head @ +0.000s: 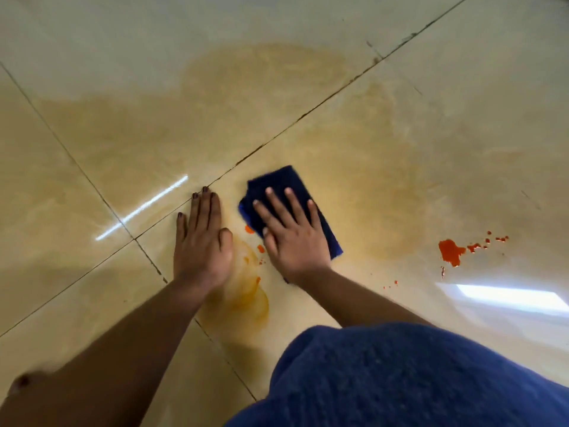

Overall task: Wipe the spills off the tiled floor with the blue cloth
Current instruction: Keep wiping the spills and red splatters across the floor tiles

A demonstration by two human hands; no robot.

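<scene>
Right grip (292,238) lies flat with fingers spread and straight, pressing the blue cloth (295,192) down on the tiled floor (400,134); nothing is pinched, the palm simply bears on the fabric. That cloth is folded into an oblong whose long axis runs from ahead of the fingertips back under the palm, slanting toward the outer side of the wrist, so most of it sits beneath and just ahead of the hand. Left grip (201,241) rests open on bare tile just beside, fingers together, apparently as a prop.

Just beside the right thumb, between the two hands, sit a few small orange drops (260,248), and nearer the wrists an orange smear (246,291) spreads back toward the body. Well off to the outer side of the right grip lies the bright red-orange splash (451,251) with its scatter of droplets (untouched, by the look of it).

My judgement: the right hand is the nearer one to both marks, so the coming stroke is likely a sideways sweep, either inward over the drops or outward to the splash.
</scene>
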